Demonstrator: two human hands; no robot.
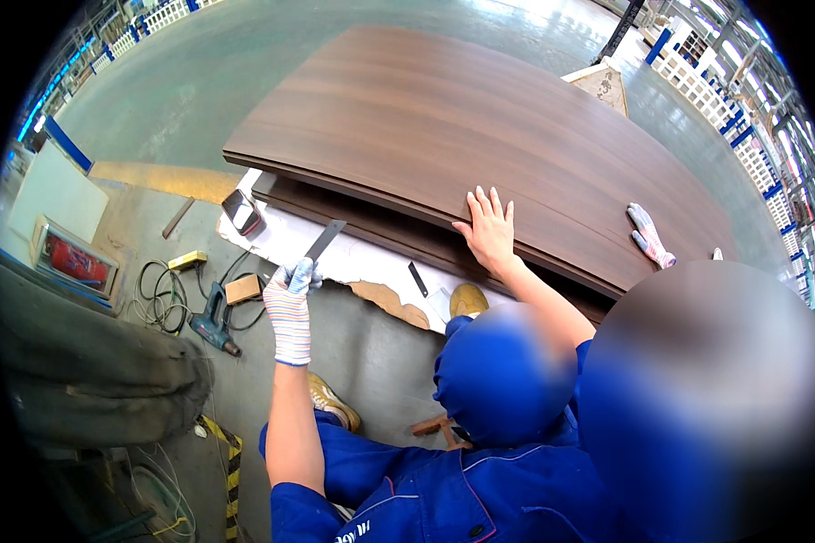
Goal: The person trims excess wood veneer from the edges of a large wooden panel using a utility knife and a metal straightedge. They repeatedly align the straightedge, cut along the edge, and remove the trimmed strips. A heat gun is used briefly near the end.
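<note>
left hand (290, 291) in striped knit glove (289, 330), pinching flat dark strip (326, 238) that juts up-right from its fingers. bare right hand (491, 233) palm-down, fingers slightly spread, on smooth brown wood-grain panel (444, 118) stretching beyond it. between hands: small black strip (417, 279), white sheet (367, 261).

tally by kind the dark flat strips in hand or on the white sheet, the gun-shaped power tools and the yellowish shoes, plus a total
Dark flat strips: 2 (held strip in the left hand, loose strip on the white sheet)
Gun-shaped power tool: 1
Yellowish shoes: 2 (lower shoe, upper shoe)
Total: 5
</note>
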